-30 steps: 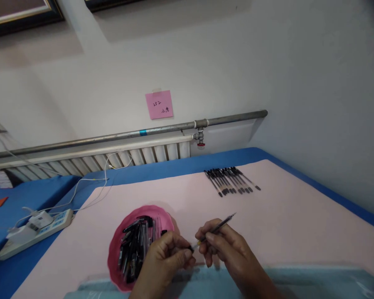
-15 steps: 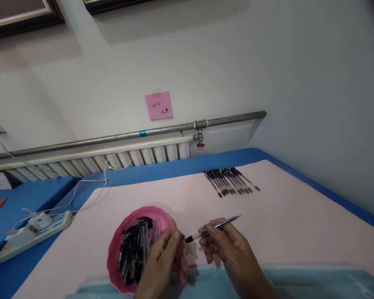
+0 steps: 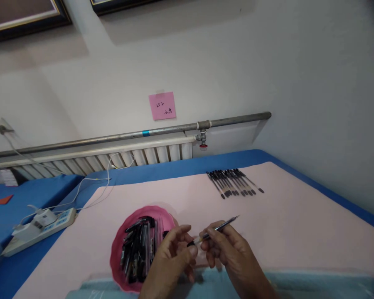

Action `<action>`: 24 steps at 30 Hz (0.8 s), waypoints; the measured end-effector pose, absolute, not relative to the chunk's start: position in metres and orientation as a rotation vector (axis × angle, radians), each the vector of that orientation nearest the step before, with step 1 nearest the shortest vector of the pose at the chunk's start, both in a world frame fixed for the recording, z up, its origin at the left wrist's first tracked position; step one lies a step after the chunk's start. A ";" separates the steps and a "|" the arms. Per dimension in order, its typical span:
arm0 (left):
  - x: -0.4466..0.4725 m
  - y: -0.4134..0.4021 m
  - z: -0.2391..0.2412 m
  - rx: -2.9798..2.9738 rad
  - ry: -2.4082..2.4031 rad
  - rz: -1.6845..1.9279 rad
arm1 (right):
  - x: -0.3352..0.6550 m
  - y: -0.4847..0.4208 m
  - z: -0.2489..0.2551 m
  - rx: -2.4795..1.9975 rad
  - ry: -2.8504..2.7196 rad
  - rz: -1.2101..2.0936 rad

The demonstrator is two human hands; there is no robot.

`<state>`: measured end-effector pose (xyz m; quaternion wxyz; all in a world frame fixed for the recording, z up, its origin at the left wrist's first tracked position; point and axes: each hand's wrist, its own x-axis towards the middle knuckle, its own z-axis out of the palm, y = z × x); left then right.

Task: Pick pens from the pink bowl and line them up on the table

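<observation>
My right hand (image 3: pixel 229 251) pinches a slim pen (image 3: pixel 222 226) between thumb and fingers. The pen slants, its thin pointed tip up to the right and its black end down to the left. Close by, my left hand (image 3: pixel 176 257) has its fingers apart, with the thumb beside the pen's black end; I cannot tell whether they touch. Left of that hand sits a pink scalloped bowl (image 3: pixel 116 241) holding a heap of black caps and clear pen parts (image 3: pixel 140 249), partly hidden by my left hand.
A row of several black-ended pens (image 3: pixel 233 182) lies toward the back of the pink sheet (image 3: pixel 299 224). On the blue surface at left are a white power strip (image 3: pixel 60 220) and trailing cables (image 3: pixel 107 178). A radiator (image 3: pixel 149 158) and pipe (image 3: pixel 239 119) run along the wall.
My left hand has spread its fingers and come nearer the pen's black end. The right hand still holds the pen in nearly the same place. The whole view has shifted slightly.
</observation>
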<state>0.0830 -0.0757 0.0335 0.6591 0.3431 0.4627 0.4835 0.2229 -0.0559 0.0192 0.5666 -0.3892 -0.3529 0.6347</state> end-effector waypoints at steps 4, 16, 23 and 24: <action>0.086 -0.076 0.034 0.671 0.969 0.861 | 0.223 -0.057 0.021 -0.917 -0.880 1.507; 0.088 -0.077 0.033 0.771 1.031 0.929 | 0.226 -0.059 0.028 -1.020 -0.871 1.565; 0.091 -0.075 0.036 0.902 1.074 0.932 | 0.230 -0.059 0.031 -1.075 -0.823 1.620; 0.091 -0.075 0.037 0.936 1.124 0.950 | 0.230 -0.058 0.030 -1.081 -0.819 1.631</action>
